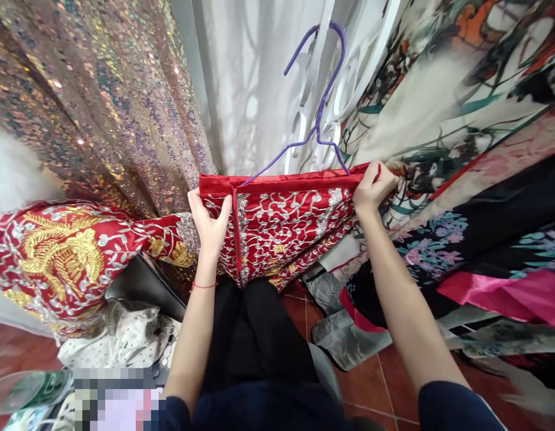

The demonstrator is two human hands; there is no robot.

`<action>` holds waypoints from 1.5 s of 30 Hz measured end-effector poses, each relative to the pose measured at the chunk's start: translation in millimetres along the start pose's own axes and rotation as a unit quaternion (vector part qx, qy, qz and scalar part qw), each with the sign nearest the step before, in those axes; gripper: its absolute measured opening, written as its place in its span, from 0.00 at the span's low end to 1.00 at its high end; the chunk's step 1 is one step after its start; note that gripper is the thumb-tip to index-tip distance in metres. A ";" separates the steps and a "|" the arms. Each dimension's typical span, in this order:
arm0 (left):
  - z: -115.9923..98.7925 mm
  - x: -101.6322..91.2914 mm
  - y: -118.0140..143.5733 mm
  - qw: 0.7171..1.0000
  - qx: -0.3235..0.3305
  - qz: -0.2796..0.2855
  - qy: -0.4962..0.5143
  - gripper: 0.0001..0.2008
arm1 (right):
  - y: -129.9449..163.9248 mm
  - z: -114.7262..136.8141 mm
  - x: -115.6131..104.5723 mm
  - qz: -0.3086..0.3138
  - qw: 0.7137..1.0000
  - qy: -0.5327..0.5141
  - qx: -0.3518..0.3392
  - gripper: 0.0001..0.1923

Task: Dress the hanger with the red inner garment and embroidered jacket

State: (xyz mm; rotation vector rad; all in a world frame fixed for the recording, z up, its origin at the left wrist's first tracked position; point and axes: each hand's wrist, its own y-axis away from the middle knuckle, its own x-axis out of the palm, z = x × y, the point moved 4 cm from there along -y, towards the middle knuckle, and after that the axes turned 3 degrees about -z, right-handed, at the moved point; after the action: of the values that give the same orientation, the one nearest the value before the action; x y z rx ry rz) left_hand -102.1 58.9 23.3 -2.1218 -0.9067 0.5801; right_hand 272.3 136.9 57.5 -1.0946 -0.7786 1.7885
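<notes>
A red embroidered skirt (281, 221) with silver vines and gold motifs is stretched by its waistband between my two hands. My left hand (209, 221) grips the left end of the band, thumb in front and fingers behind. At the opposite end, my right hand (373, 185) is closed around the band's corner. A purple wire hanger (320, 117) rises behind the waistband, its lower part hidden by the cloth and its hook near a white scrollwork frame. Whether the hanger is fastened to the skirt, I cannot tell.
Another red embroidered garment (61, 257) lies at left, below a sequined curtain (111, 90). Floral fabric (461, 78) and a black garment (497, 209) hang at right. Grey boots (349, 335) stand on the tiles. Dotted white cloth (120, 335) and a clear bottle (30, 389) are lower left.
</notes>
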 end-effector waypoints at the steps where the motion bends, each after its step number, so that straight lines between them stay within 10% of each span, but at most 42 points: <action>1: -0.9 -1.6 0.5 1.000 0.004 0.002 -0.002 0.18 | 0.8 -0.3 0.8 -0.006 1.000 -0.005 0.001 0.25; 10: -21.7 -19.9 32.2 0.988 0.035 -0.145 -0.048 0.17 | 18.2 8.1 -8.6 -0.027 0.997 -0.065 0.015 0.25; 19: -11.6 3.3 61.7 0.984 -0.114 0.111 0.084 0.16 | 84.8 39.5 -85.8 -0.212 0.968 -0.120 -0.059 0.21; 21: -14.4 -7.2 77.3 0.976 -0.138 0.147 0.085 0.18 | 122.2 65.6 -98.9 -0.157 0.965 -0.194 -0.083 0.12; 23: -16.0 -20.2 97.3 0.963 -0.178 0.176 0.101 0.19 | 163.0 102.6 -97.0 0.037 0.935 -0.328 -0.133 0.06; 27: -14.4 -44.0 131.5 0.938 -0.266 0.180 0.132 0.19 | 231.7 151.2 -69.1 0.348 0.806 -0.471 0.087 0.09; 31: -15.7 -53.1 136.8 0.921 -0.272 0.248 0.124 0.17 | 257.2 172.7 -52.8 0.422 0.680 -0.558 0.221 0.14; 36: -26.8 -57.0 131.3 0.906 -0.235 0.339 0.097 0.14 | 251.9 179.7 -61.7 0.383 0.710 -0.549 0.218 0.11; 39: -35.8 -61.4 129.9 0.907 -0.209 0.359 0.065 0.15 | 246.9 180.5 -69.4 0.340 0.774 -0.496 0.197 0.10; 42: -41.0 -69.7 125.9 0.918 -0.174 0.354 0.052 0.14 | 243.2 178.4 -72.5 0.307 0.840 -0.419 0.159 0.10; 45: -37.0 -80.7 120.3 0.940 -0.163 0.298 0.016 0.11 | 242.6 172.7 -68.6 0.308 0.845 -0.393 0.190 0.05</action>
State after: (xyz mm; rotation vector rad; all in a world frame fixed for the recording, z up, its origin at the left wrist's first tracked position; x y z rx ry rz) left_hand -80.5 -75.7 -38.0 -2.7196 -0.3349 0.7262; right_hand 45.8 -38.7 -48.5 -0.3034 -0.4834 2.8685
